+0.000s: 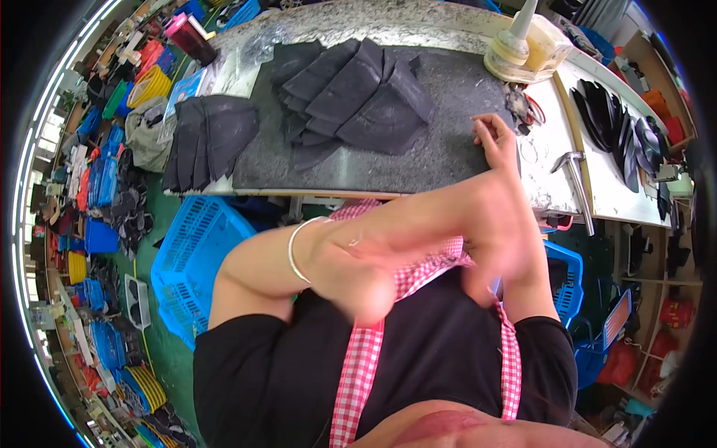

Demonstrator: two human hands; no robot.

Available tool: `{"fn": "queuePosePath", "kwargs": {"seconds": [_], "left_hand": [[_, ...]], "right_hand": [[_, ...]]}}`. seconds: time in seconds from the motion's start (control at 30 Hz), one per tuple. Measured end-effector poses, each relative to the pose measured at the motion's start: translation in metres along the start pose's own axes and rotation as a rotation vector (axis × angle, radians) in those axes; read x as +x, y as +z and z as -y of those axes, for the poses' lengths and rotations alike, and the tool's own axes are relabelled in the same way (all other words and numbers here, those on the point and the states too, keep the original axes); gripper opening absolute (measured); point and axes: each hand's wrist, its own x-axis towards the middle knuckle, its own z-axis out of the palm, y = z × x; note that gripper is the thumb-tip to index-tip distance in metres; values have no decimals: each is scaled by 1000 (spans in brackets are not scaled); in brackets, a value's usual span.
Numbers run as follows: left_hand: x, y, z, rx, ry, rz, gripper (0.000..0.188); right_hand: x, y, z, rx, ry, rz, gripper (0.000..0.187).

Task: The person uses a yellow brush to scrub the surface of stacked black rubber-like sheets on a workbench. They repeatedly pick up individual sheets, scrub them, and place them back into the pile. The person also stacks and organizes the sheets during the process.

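Note:
My left hand, with a pale bracelet at the wrist, is in front of my body and badly smeared by motion. Blurred skin stretches from it towards my right forearm; its fingers cannot be made out, nor whether it touches that arm. Beyond it, my right hand hovers over or rests on the right side of a dark work mat. Its fingers are loosely bent and apart, with nothing visible between them. An overlapping pile of black flat pieces lies mid-mat. More black pieces are fanned at the left edge.
A cream squeeze bottle stands at the back right near a small tool tangle. A hammer and curved black pieces lie further right. Blue baskets stand below the table. A pink-lidded bottle is back left.

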Motion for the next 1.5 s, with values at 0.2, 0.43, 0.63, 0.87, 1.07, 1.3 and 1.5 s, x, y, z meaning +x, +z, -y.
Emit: {"fn": "queuePosePath", "kwargs": {"seconds": [0.2,0.43,0.63,0.87,1.07,1.3,1.5], "left_hand": [[-309,-155,80,664,-818,-864,21],[-543,-155,135,988,-1609,-1317,34],[-479,-170,135,797,-1725,-1297,38],[-447,-204,131,826,-1608,-1167,42],[-457,-202,151,886,-1437,-976,46],[-399,-220,94,876,-1170,-583,51],[-128,-153,-60,741,-1456,-500,39]], "right_hand": [[-5,5,21,27,-12,-52,23],[-17,2,16,58,212,-102,19],[-1,3,37,-285,165,72,13],[7,8,45,-342,108,107,17],[34,8,30,-355,-127,-7,36],[250,-108,7,-936,-408,-656,78],[267,-102,2,-1007,-219,-497,56]]}}
